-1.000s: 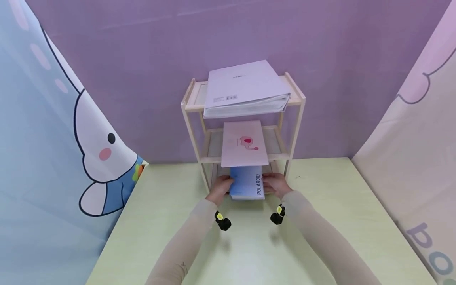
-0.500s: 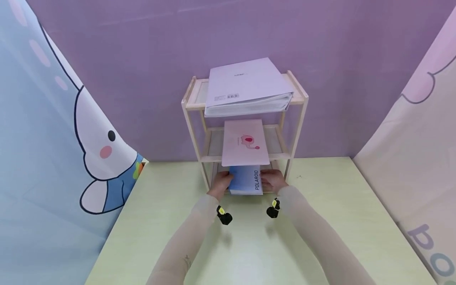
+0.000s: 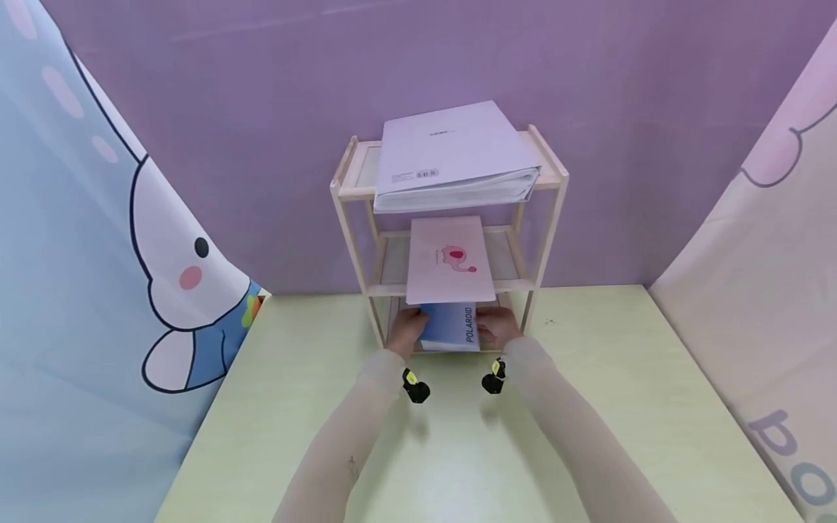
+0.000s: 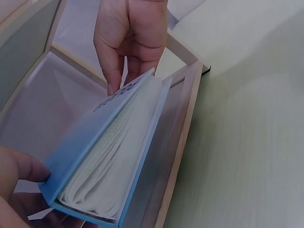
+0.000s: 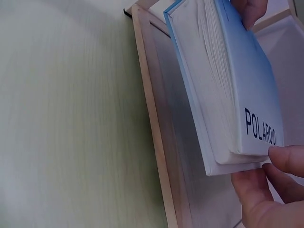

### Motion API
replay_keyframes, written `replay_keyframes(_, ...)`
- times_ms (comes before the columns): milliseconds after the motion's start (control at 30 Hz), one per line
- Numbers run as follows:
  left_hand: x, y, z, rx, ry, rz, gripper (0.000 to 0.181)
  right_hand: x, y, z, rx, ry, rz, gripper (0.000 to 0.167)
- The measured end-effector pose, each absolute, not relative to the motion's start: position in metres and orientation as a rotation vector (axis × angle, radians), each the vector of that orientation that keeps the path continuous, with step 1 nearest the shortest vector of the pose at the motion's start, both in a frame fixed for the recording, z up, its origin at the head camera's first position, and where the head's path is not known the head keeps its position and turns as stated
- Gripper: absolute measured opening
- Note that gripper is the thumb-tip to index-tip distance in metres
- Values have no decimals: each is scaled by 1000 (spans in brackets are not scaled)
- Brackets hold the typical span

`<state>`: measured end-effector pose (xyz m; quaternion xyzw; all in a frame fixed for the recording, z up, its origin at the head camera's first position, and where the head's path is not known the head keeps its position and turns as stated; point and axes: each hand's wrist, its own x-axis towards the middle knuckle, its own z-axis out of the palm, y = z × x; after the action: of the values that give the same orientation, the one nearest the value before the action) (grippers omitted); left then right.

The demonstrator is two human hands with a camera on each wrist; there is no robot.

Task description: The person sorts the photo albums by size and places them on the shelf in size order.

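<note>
A blue-and-white photo album (image 3: 447,325) marked POLAROID lies flat at the bottom shelf of a small wooden rack (image 3: 548,232). My left hand (image 3: 407,330) grips its left edge, thumb on the cover and fingers beneath, as the left wrist view shows. On the opposite edge my right hand (image 3: 499,325) pinches the album near the lettering, thumb above and fingers below in the right wrist view. The album's rear part is hidden under a pink book (image 3: 451,259) with an elephant drawing on the middle shelf.
A large pale lilac binder (image 3: 455,156) lies on the top shelf, its front edge overhanging. The rack stands on a light green table (image 3: 314,349) against a purple backdrop (image 3: 261,145). Printed curtains hang on the left (image 3: 65,290) and right (image 3: 771,290).
Both hands have moved forward with the album, deeper into the bottom shelf; its front edge now sits farther back, and more of its rear is covered by the pink book.
</note>
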<state>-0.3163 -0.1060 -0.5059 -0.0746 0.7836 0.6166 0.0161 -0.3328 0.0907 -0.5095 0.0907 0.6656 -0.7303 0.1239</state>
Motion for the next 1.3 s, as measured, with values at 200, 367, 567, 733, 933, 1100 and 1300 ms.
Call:
replay_keyframes(200, -326, -103, -508, -262, 2477, 1949, 29, -336, 85, -511, 237, 2044, -2081, 37)
replay_keyframes(367, -329, -100, -506, -328, 2420, 1953, 39, -344, 81, -516, 334, 2216, -1971, 37)
replay_keyframes(567, -330, -97, -503, -321, 2433, 1989, 45, -346, 77, -515, 392, 2337, -1932, 40)
replay_keyframes(733, -329, -92, -499, -299, 2443, 2009, 42, -346, 78, -522, 359, 2340, -1964, 39)
replay_keyframes(933, -328, -93, -499, -275, 2462, 1973, 42, -348, 77, -528, 300, 2347, -2012, 36)
replay_keyframes(1100, -329, -94, -504, -298, 2415, 1947, 49, -350, 76, -536, 329, 2388, -1956, 37)
replay_keyframes(1300, -330, -96, -514, -304, 2432, 1932, 49, -346, 71, -541, 295, 2407, -1904, 40)
